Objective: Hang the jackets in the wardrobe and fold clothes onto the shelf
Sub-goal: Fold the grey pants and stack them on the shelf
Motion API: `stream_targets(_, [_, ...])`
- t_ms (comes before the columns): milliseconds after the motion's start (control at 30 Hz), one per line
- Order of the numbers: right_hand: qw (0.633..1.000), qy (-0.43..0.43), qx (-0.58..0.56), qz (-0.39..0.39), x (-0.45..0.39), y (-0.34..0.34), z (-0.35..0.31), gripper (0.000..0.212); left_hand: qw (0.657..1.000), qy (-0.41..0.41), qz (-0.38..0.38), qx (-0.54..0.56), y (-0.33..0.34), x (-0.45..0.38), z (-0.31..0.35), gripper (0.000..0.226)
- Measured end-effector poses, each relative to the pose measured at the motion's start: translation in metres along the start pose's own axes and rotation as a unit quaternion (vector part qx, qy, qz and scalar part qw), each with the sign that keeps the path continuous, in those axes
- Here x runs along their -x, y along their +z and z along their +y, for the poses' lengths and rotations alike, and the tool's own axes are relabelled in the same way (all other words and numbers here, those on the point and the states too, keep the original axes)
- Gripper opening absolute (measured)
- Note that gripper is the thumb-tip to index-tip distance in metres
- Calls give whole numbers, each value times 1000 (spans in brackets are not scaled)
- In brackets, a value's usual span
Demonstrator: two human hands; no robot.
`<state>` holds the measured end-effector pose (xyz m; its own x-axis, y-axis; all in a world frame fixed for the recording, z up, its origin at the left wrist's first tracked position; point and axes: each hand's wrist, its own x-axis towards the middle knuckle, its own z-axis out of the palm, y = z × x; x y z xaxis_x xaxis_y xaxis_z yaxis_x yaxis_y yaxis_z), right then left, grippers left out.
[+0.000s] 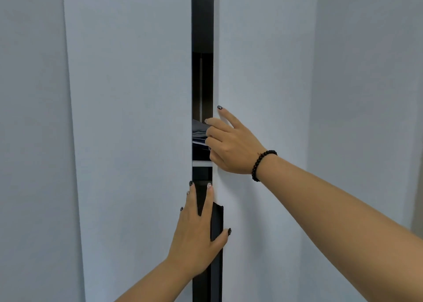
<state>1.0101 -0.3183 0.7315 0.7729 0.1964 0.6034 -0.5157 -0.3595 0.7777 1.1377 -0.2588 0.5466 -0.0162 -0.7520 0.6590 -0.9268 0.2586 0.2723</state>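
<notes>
Two white wardrobe doors stand nearly together, the left door [132,118] and the right door [263,72], with a narrow dark gap between them. Through the gap I see folded grey and dark clothes [199,130] stacked on a white shelf [202,163]. My right hand [231,146] rests on the right door's edge, index finger straight up the panel, the other fingers curled around the edge. My left hand [199,233] lies lower across the gap with straight fingers, thumb on the black handle strip [217,219] of the right door.
A pale wall [366,95] runs along the right of the wardrobe and another panel [32,118] along the left. A thin vertical rod shows in the dark interior [201,84] above the clothes. A dark bead bracelet [261,164] circles my right wrist.
</notes>
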Motion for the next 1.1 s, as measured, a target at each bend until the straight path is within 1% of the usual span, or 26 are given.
stream_targets(133, [999, 29, -24, 14, -14, 46, -10, 24, 999, -34, -23, -10, 5, -20, -40, 102])
stream_targets(200, [997, 67, -38, 17, -18, 66, -16, 36, 998, -50, -39, -13, 9, -31, -56, 102])
stream_targets(267, [987, 146, -60, 4, -19, 82, -24, 52, 997, -63, -52, -11, 14, -42, -70, 103])
stream_targets(333, [962, 259, -84, -29, -19, 95, -31, 64, 995, -82, -59, 6, 20, -51, -84, 105])
stream_targets(367, [948, 303, -91, -49, -18, 101, -33, 70, 993, -96, -62, 17, 22, -56, -91, 108])
stream_targets(400, [939, 324, -91, -71, -17, 106, -34, 73, 991, -111, -65, 26, 25, -61, -96, 112])
stream_targets(500, [937, 319, -82, -118, -17, 119, -32, 75, 985, -150, -69, 46, 32, -76, -110, 119])
stream_targets(600, [935, 309, -98, -141, -18, 128, -26, 70, 983, -162, -61, 59, 37, -91, -119, 121])
stream_targets(700, [932, 307, -102, -166, -17, 138, -23, 68, 986, -160, -39, 41, 38, -106, -125, 130])
stream_targets(800, [925, 313, -93, -193, -18, 150, -22, 69, 984, -175, -28, 13, 41, -121, -129, 138])
stream_targets(867, [919, 319, -92, -212, -17, 158, -23, 70, 982, -186, -29, -1, 46, -127, -131, 137])
stream_targets(967, [915, 316, -82, -238, -10, 167, -24, 72, 982, -188, -19, -24, 55, -132, -135, 130])
stream_targets(1100, [916, 307, -78, -245, -2, 176, -25, 74, 978, -195, 2, -66, 66, -136, -136, 124])
